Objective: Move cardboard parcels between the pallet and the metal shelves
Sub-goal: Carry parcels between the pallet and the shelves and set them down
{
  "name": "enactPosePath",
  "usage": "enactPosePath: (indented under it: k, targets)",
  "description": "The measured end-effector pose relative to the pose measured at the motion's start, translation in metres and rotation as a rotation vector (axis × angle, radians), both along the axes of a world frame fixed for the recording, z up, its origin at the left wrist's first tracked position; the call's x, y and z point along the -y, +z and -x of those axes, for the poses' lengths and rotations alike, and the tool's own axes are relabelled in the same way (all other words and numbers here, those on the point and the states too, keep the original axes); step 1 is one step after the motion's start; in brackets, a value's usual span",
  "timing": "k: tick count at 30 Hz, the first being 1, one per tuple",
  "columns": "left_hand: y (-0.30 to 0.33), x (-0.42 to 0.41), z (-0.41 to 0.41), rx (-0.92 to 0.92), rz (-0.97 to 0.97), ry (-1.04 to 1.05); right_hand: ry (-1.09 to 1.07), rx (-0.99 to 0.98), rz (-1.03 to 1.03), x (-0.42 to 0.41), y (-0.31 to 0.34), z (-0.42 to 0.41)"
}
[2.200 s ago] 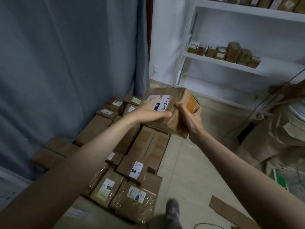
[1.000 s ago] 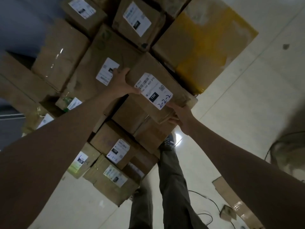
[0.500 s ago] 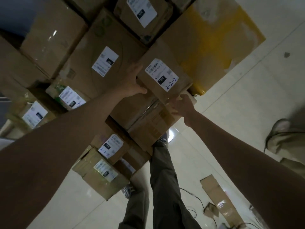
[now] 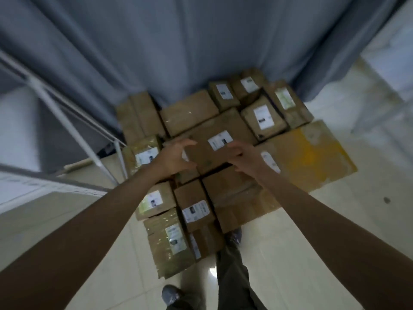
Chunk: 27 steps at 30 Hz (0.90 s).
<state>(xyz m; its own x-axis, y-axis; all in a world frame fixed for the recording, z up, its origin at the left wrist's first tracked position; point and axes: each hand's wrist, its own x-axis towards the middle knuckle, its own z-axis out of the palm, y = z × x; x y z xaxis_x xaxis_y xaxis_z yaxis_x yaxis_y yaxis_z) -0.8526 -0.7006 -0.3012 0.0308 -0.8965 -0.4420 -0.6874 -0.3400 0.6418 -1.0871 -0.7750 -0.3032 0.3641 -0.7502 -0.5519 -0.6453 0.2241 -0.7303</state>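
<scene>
One head-worn camera looks steeply down from standing height, facing the curtain; stacked parcels fill mid-frame, close below.

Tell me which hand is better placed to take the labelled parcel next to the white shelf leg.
Probably left. The left hand hovers open right beside that parcel; the right hand is farther away, on the other side of the central parcel.

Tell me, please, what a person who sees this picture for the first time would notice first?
First, the two bare hands, left hand and right hand, reaching with spread fingers at either side of a labelled parcel in the middle. Next, the heap of brown parcels on the floor around it, with a yellow-stained flat carton at the right. Behind hangs a grey curtain.
</scene>
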Motion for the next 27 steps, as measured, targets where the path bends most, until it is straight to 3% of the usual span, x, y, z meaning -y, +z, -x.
enactPosePath:
  k: [8,13,17,27]
  targets:
    - [0.166,-0.210,-0.161,0.274,0.180,0.262,0.428,0.154,0.288,-0.133,0.136,-0.183]
    - [0.256,-0.358,-0.242,0.354,0.278,0.471,0.576,0.321,0.468,-0.233,0.234,-0.298]
    - [0.320,-0.462,-0.290,0.446,0.343,0.621,0.653,0.467,0.484,-0.322,0.308,-0.375]
    - [0.420,-0.609,-0.368,0.662,0.425,0.840,0.883,0.590,0.647,-0.445,0.421,-0.508]
